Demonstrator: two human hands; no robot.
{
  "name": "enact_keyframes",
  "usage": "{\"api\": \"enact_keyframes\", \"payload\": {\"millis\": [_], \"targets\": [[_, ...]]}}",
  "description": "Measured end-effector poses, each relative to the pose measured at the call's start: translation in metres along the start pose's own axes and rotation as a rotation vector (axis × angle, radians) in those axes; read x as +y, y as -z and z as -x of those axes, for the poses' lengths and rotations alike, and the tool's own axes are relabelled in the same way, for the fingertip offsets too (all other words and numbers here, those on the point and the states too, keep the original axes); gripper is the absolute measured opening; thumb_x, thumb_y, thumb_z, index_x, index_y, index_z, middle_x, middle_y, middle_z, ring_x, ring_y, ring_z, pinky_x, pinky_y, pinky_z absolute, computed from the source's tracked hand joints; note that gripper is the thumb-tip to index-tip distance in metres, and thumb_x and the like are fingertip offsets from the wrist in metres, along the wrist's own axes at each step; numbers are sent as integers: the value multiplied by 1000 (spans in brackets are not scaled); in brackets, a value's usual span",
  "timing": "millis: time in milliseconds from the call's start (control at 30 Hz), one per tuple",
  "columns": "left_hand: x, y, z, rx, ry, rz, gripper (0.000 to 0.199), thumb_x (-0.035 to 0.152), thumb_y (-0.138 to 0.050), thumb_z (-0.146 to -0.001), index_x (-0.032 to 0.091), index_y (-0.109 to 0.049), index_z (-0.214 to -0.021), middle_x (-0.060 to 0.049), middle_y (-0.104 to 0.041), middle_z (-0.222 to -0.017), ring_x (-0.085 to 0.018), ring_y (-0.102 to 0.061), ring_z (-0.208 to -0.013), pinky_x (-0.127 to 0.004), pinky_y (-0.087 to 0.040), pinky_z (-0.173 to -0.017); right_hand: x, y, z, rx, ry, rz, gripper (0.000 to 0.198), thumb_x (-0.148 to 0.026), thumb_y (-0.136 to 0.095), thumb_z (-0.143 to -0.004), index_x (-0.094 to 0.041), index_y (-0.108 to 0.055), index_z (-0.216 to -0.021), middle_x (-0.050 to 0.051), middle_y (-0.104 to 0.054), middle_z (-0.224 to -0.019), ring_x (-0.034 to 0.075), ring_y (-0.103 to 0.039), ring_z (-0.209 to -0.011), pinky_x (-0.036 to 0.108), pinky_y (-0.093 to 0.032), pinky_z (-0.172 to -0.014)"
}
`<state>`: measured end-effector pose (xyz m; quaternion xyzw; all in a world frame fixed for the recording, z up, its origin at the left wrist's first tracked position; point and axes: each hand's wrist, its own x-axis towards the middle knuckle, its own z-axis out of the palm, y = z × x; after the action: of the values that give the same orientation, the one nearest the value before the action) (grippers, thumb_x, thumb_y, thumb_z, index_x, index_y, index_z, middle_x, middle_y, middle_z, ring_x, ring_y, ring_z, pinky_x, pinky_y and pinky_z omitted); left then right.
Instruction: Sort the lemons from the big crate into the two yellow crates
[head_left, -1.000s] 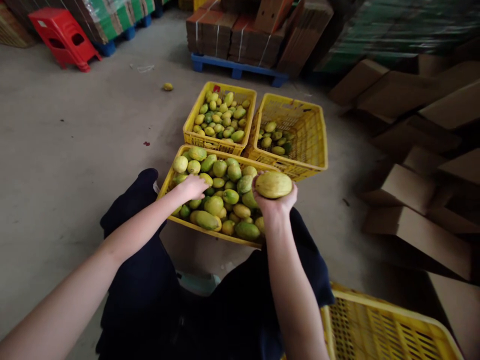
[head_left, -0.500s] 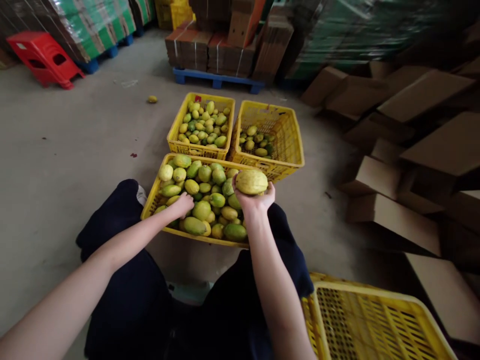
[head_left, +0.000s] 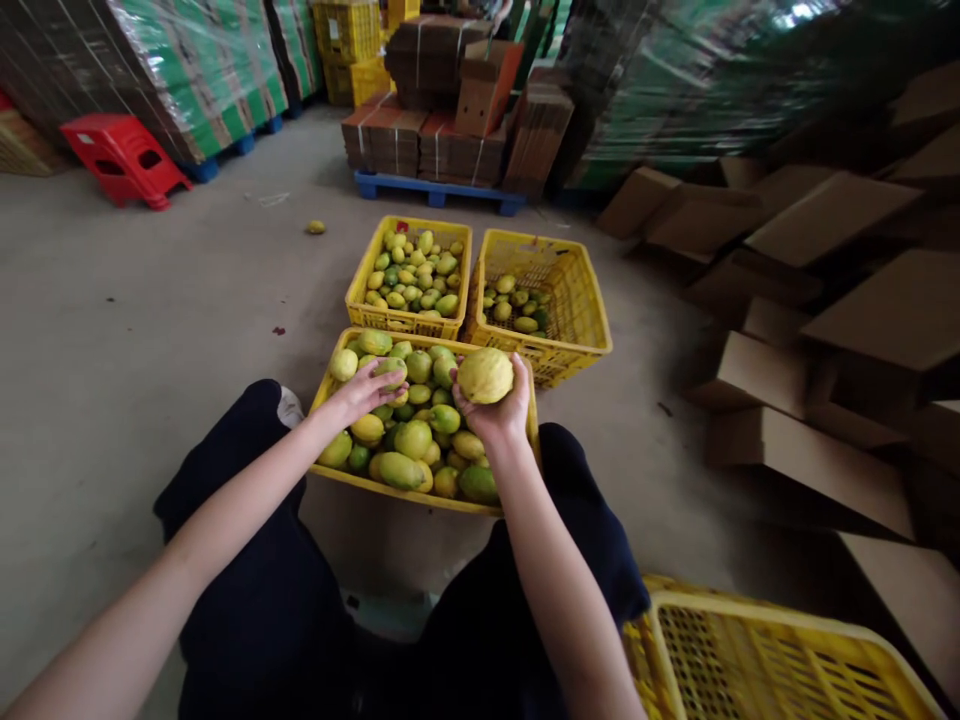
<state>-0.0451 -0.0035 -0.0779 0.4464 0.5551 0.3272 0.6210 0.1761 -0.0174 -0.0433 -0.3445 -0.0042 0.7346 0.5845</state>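
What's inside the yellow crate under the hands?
Heaped green-to-yellow fruit in the crate. The left hand, holding a greenish fruit, and right hand, holding a paler fruit, block part of the view. Crate floor and lower layers are covered; can't tell.

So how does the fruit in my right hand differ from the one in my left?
The right fruit is yellow; the left fruit is greener. The right fruit also looks larger than the left one. The right fruit mostly shows, while the left hand partly covers the left fruit. Both are rounded.
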Motion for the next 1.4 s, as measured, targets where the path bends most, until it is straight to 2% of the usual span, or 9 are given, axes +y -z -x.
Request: {"api": "enact_keyframes", "payload": {"millis": [167, 300, 433, 600, 967, 1100, 1200, 1333, 1400], "targets": [[10, -3, 7, 36, 148, 541, 30, 46, -52, -105, 19, -63, -107, -3, -68, -85, -9, -57, -57, -22, -54, -55, 23, 0, -8, 26, 36, 273, 24, -39, -72, -81, -25, -63, -99, 1, -75, -87, 23, -74, -83, 37, -66, -70], [17, -2, 13, -41, 88, 764, 13, 25, -61, -92, 16, -66, -100, -4, -70, -80, -12, -61, -57, -22, -54, -55, 39, 6, -11, -108, 167, 564, 45, -38, -85, -65, -26, -61, -102, 0, -74, -94, 25, -73, -92, 42, -64, -84], [16, -3, 15, -92, -24, 680, 15, 21, -68, -85, 16, -69, -98, -8, -76, -93, -20, -72, -79, -31, -60, -73, 45, 13, -9, -149, 532, 992, 71, -40, -94, -51, -25, -60, -112, 5, -73, -107, 32, -70, -105, 54, -57, -101], [9, -11, 14, 30, -295, 457, 50, 14, -93, -63, 21, -74, -109, -5, -77, -115, -27, -69, -118, -33, -54, -101, 42, 20, -3, -164, 944, 1325, 63, -35, -88, -66, -23, -62, -122, 13, -72, -123, 37, -66, -119, 60, -51, -110], [7, -13, 12, -12, -359, 330, 57, 4, -94, -46, 24, -81, -97, -2, -77, -108, -18, -68, -102, -26, -53, -90, 39, 24, -7, -141, 1286, 1313, 54, -37, -80, -80, -25, -59, -128, 12, -69, -128, 36, -64, -125, 61, -50, -113], [8, -14, 15, -47, -359, 366, 59, -2, -92, -47, 22, -80, -99, -2, -78, -106, -19, -68, -102, -27, -53, -93, 38, 21, -1, -107, 1227, 1264, 54, -38, -82, -77, -26, -61, -125, 13, -69, -129, 35, -63, -126, 59, -48, -115], [6, -12, 15, -73, -303, 450, 53, -2, -90, -55, 20, -79, -102, -2, -78, -108, -18, -69, -100, -26, -53, -93, 33, 14, 6, -63, 1060, 1160, 58, -39, -89, -67, -27, -63, -117, 11, -70, -122, 34, -64, -120, 56, -50, -113], [2, -7, 11, -126, -88, 564, 20, 29, -80, -86, 16, -75, -100, -6, -78, -88, -18, -72, -76, -29, -58, -75, 26, 5, 8, -45, 486, 804, 53, -52, -87, -65, -26, -65, -105, 5, -73, -99, 28, -71, -95, 45, -63, -85], [1, -4, 8, -176, 51, 553, 31, 43, -68, -98, 13, -75, -97, -8, -76, -77, -16, -67, -61, -27, -56, -64, 24, 3, 6, -6, 134, 621, 43, -57, -76, -75, -23, -66, -99, 4, -72, -85, 25, -70, -78, 37, -61, -64]]}}
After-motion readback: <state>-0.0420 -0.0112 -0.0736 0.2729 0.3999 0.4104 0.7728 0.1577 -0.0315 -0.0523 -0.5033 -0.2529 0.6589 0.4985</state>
